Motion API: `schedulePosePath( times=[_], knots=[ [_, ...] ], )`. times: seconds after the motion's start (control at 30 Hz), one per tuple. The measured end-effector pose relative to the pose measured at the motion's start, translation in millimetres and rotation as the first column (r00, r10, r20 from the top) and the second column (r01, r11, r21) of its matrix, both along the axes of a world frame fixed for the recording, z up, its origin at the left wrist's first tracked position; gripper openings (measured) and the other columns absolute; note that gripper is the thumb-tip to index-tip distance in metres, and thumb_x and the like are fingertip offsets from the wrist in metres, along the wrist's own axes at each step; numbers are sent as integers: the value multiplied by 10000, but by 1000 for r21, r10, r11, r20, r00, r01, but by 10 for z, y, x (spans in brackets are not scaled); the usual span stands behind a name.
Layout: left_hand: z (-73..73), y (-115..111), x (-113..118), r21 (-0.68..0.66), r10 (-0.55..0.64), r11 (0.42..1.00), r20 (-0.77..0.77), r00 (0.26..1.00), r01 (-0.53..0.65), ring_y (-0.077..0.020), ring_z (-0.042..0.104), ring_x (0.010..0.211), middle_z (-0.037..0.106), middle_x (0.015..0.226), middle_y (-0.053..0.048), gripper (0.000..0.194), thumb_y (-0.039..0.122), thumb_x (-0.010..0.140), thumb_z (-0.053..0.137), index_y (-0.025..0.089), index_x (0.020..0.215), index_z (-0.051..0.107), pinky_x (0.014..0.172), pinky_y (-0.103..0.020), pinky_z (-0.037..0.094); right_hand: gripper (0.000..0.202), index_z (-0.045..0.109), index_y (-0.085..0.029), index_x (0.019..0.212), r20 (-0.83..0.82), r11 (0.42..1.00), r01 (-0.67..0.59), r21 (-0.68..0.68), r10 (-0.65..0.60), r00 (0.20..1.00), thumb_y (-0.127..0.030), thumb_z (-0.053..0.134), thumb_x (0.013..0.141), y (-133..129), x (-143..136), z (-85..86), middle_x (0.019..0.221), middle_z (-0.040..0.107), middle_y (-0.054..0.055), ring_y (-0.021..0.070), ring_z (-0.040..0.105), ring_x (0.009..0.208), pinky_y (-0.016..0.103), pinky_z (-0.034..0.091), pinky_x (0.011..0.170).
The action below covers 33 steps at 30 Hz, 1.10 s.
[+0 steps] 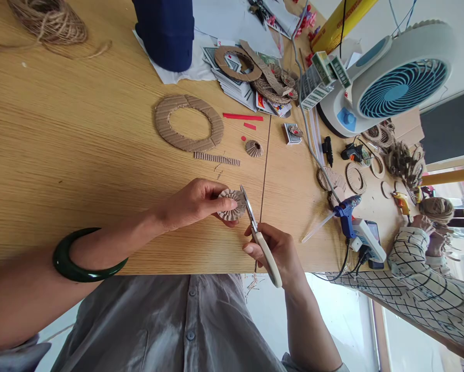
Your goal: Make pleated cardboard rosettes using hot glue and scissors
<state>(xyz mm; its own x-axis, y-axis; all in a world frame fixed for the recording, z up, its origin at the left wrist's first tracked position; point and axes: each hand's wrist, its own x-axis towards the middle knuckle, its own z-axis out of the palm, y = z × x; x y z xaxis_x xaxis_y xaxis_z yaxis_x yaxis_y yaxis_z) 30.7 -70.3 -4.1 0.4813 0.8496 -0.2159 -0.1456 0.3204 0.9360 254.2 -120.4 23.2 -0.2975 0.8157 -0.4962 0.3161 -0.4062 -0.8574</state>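
Between the thumb and fingers of my left hand (203, 202) is a round, pleated rosette of corrugated cardboard (237, 207). My right hand (276, 253) grips scissors (263, 243) with cream handles, their blades beside the rosette's right edge. Whether the blades touch the cardboard I cannot tell. Above my hands on the table lie a ridged cardboard strip (216, 158), a second pleated rosette (254, 149) and a large cardboard ring (162, 124). Two red strips (242, 117) and a small red dot (243, 138) lie close by.
A twine bundle (57, 23) lies at upper left, near a dark blue object (165, 36). Playing cards (235, 93) are piled at the back. A white fan (394, 77) stands right, above a blue glue gun (346, 214) and power strip (371, 240). A co-worker's checked sleeve (410, 253) is at far right.
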Motion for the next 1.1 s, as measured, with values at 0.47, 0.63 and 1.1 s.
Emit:
schedulePosePath(
  times=[0.47,0.63,1.1],
  knots=[
    [-84,25,-63,-18,-179,984,-7,984,179,-177,745,720,762,762,-41,190,302,895,665,149,806,732,697,-269,607,507,623,-166,859,27,999,-28,-20,29,999,-561,889,686,-20,8,37,619,378,-75,79,314,562,256,227,494],
    [-96,36,-57,-52,-183,982,15,983,184,-173,737,675,748,727,-38,186,296,861,691,138,771,733,680,-268,607,522,636,-169,855,43,999,9,-52,-7,999,-545,925,637,-56,29,40,605,370,-78,80,320,545,254,225,485],
    [-47,22,-39,-111,-134,984,68,989,141,-204,719,655,750,721,-70,183,340,785,783,164,734,791,659,-325,634,547,647,-177,933,109,996,57,64,-64,992,-640,835,712,-17,77,65,622,493,-48,100,435,540,255,355,481]
  ],
)
